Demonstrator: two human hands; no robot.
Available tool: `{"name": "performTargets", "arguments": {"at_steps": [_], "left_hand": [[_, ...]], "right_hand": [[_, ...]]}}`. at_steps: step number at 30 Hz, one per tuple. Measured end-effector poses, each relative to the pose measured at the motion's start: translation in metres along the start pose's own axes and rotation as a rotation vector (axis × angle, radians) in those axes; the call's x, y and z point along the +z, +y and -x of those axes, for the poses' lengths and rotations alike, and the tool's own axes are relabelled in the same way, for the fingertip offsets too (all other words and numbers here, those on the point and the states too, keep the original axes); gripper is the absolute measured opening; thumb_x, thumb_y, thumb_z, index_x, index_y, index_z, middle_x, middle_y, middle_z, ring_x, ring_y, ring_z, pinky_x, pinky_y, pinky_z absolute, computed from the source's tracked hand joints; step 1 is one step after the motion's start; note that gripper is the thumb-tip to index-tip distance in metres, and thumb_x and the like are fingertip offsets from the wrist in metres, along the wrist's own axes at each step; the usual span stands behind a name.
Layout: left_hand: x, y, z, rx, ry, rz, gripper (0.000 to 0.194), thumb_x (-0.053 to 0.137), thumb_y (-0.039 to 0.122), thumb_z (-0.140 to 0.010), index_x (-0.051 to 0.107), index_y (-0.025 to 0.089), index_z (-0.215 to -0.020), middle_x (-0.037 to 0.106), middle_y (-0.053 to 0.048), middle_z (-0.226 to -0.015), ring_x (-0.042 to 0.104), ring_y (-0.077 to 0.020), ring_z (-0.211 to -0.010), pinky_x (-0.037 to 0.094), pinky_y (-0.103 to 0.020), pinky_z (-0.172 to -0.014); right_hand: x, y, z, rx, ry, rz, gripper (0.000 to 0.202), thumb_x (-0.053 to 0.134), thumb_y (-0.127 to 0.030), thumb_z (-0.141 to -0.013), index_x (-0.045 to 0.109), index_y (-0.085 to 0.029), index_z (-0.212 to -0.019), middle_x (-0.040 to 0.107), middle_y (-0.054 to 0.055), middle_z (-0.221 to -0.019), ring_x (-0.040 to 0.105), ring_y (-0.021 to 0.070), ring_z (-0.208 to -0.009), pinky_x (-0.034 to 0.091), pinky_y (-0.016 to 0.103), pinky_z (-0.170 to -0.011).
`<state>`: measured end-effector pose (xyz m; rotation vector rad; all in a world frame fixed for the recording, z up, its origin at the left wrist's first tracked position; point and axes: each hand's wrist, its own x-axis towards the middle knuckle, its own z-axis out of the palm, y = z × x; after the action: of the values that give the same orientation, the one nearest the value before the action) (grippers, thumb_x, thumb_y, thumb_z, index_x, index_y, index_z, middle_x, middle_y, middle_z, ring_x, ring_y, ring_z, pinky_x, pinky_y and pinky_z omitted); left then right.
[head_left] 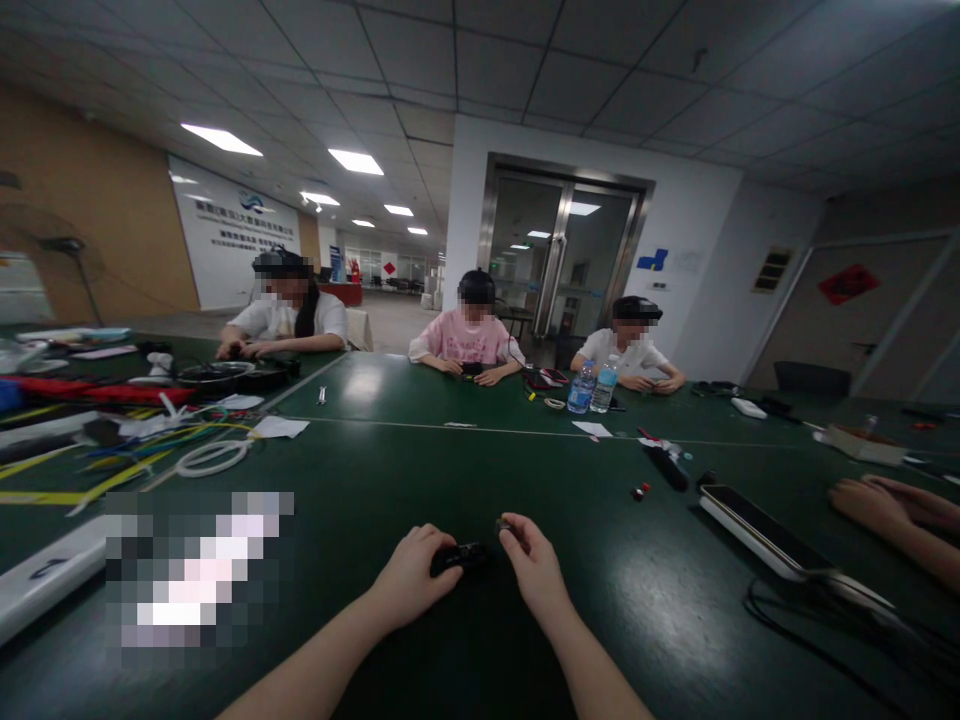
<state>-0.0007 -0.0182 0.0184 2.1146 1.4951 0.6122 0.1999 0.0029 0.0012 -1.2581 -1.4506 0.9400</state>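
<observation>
My left hand (420, 572) is closed around one end of a small black device (469, 556), thumb on the near side and fingers over the top. The device lies low over the dark green table (360, 510); its kind is too dark to make out. A short way to the right, my right hand (531, 562) pinches a small dark piece (504, 525) between thumb and fingertips. That piece is apart from the black device, and most of it is covered by my fingers.
A phone on a white block (761, 530) lies right, with black cables (817, 630) nearer me. Two water bottles (592, 387) stand mid-table. Left are a coiled white cable (214, 458), wires and a white power strip (56, 575). A neighbour's hands (874, 510) rest at right; several people sit opposite.
</observation>
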Motion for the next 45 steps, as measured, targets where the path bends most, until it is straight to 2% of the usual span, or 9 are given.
{"name": "performTargets", "arguments": {"at_steps": [7,14,18,21,26,31,36,40,45], "left_hand": [[-0.003,0.003,0.002,-0.048,-0.029,0.027,0.038,0.051,0.045,-0.077,0.058,0.021,-0.105,0.055,-0.005,-0.106,0.05,-0.0201,-0.097,0.042,-0.031,-0.082],[-0.005,0.003,0.003,-0.051,-0.046,0.057,0.039,0.05,0.046,-0.078,0.057,0.022,-0.109,0.054,-0.004,-0.11,0.05,-0.0203,-0.101,0.042,-0.032,-0.084],[-0.005,0.002,0.003,-0.055,-0.053,0.061,0.042,0.049,0.047,-0.078,0.056,0.023,-0.112,0.054,-0.004,-0.112,0.049,-0.021,-0.103,0.041,-0.032,-0.086],[-0.005,0.001,0.003,-0.056,-0.046,0.057,0.042,0.049,0.046,-0.079,0.056,0.023,-0.112,0.054,-0.003,-0.113,0.049,-0.0207,-0.103,0.041,-0.032,-0.086],[-0.005,0.002,0.002,-0.062,-0.059,0.033,0.04,0.05,0.043,-0.079,0.055,0.024,-0.114,0.054,-0.003,-0.114,0.049,-0.0214,-0.105,0.04,-0.034,-0.088],[-0.005,0.002,0.003,-0.044,-0.052,0.015,0.039,0.05,0.041,-0.079,0.055,0.024,-0.114,0.055,-0.004,-0.114,0.048,-0.0215,-0.105,0.038,-0.034,-0.09],[-0.002,-0.002,0.002,-0.03,-0.03,0.013,0.038,0.051,0.041,-0.08,0.055,0.025,-0.113,0.054,-0.003,-0.112,0.049,-0.0204,-0.103,0.04,-0.033,-0.087],[0.0,-0.003,0.001,-0.002,-0.012,-0.001,0.036,0.05,0.041,-0.08,0.056,0.024,-0.111,0.055,-0.003,-0.11,0.049,-0.0197,-0.101,0.04,-0.031,-0.086],[0.0,-0.001,0.002,0.021,0.005,-0.012,0.034,0.05,0.04,-0.08,0.057,0.023,-0.109,0.055,-0.004,-0.107,0.049,-0.0197,-0.099,0.04,-0.031,-0.085]], "right_hand": [[-0.015,0.005,-0.007,0.018,0.241,-0.14,0.044,0.06,-0.04,-0.07,0.057,-0.018,-0.108,0.064,0.008,-0.107,0.059,0.0224,-0.1,0.047,0.034,-0.085],[-0.028,0.006,-0.01,0.014,0.375,-0.13,0.046,0.059,-0.045,-0.071,0.056,-0.019,-0.109,0.063,0.006,-0.108,0.059,0.021,-0.099,0.048,0.031,-0.082],[-0.033,0.007,-0.013,-0.038,0.476,-0.114,0.048,0.058,-0.049,-0.071,0.055,-0.019,-0.109,0.063,0.006,-0.106,0.059,0.0201,-0.096,0.048,0.03,-0.079],[-0.035,0.004,-0.013,-0.059,0.499,-0.086,0.049,0.058,-0.05,-0.071,0.055,-0.018,-0.108,0.063,0.007,-0.103,0.059,0.0204,-0.094,0.047,0.031,-0.08],[-0.034,-0.003,-0.008,-0.083,0.443,-0.012,0.046,0.055,-0.049,-0.074,0.056,-0.02,-0.109,0.062,0.007,-0.108,0.057,0.0212,-0.097,0.045,0.034,-0.083],[-0.03,0.001,-0.007,-0.071,0.345,0.088,0.042,0.052,-0.044,-0.076,0.056,-0.021,-0.11,0.063,0.007,-0.106,0.058,0.0219,-0.095,0.045,0.036,-0.084],[-0.02,0.0,0.0,-0.022,0.066,0.185,0.032,0.055,-0.038,-0.075,0.061,-0.023,-0.103,0.065,0.004,-0.099,0.059,0.0217,-0.094,0.045,0.037,-0.085],[-0.005,-0.008,0.008,-0.028,-0.108,0.202,0.034,0.055,-0.035,-0.076,0.06,-0.023,-0.107,0.064,0.003,-0.103,0.058,0.0207,-0.098,0.044,0.035,-0.087],[0.009,-0.015,0.014,-0.076,-0.119,0.222,0.035,0.055,-0.034,-0.076,0.061,-0.026,-0.109,0.063,0.003,-0.106,0.056,0.021,-0.101,0.043,0.035,-0.09]]}}
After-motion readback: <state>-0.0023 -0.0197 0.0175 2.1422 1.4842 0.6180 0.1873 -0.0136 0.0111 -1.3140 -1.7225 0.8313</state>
